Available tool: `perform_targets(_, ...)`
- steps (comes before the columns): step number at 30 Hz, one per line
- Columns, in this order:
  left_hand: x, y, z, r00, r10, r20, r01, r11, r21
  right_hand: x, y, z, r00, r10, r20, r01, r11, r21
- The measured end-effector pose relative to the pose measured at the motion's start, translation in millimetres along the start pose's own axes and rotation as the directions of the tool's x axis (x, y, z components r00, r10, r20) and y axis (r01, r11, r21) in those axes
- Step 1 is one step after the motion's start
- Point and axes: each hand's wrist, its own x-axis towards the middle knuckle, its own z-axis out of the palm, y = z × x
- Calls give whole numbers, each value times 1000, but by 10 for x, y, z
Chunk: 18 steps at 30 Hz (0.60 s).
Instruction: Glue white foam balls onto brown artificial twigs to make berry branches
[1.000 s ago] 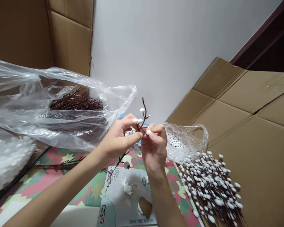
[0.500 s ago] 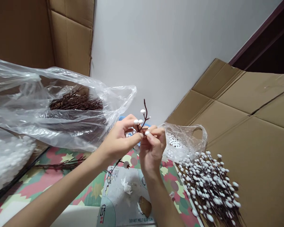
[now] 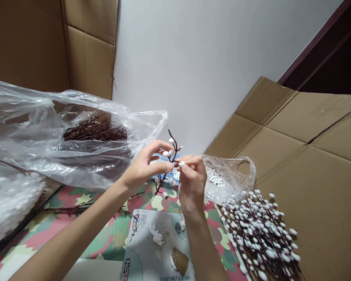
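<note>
A dark brown artificial twig [image 3: 175, 145] with several white berries stands tilted between my two hands. My left hand [image 3: 148, 164] is closed on it, thumb and fingers around the stem, with berries beside the fingertips. In my right hand [image 3: 193, 175], thumb and forefinger pinch a white berry [image 3: 181, 164] at the tip of a side branch. The lower stem hangs below the hands, with more berries on it. Behind them, a blue-rimmed container [image 3: 160, 158] holding white berries is partly hidden.
At right lies a pile of berry twigs [image 3: 260, 230] beside a clear bag of white berries [image 3: 222, 177]. A plastic bag with bare twigs [image 3: 95, 130] is at left, above a bag of white balls [image 3: 14, 203]. A glue gun box [image 3: 146, 249] lies in front on the patterned cloth [image 3: 108, 234].
The twig has tilted left, and its lower stem now shows below my hands. My right hand has shifted slightly right, still pinching the berry.
</note>
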Motion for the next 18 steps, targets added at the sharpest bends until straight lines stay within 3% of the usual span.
perform_targets(7,-26,171,-19,993,107,43,-107,994,6,-16,8,62,980,169,107,-179,979,94)
perform_targets(13,-59,259,35,992,123,8,-123,990,64,-49,6,73,968,168,185,-183,981,68)
perform_targets(16,-67,296,21,991,133,7,-134,988,83,183,8,-233,981,113,159,-95,989,-115)
perform_targets(18,-74,329,-1,992,127,-3,-126,989,82,458,60,-656,999,33,30,-19,924,-381)
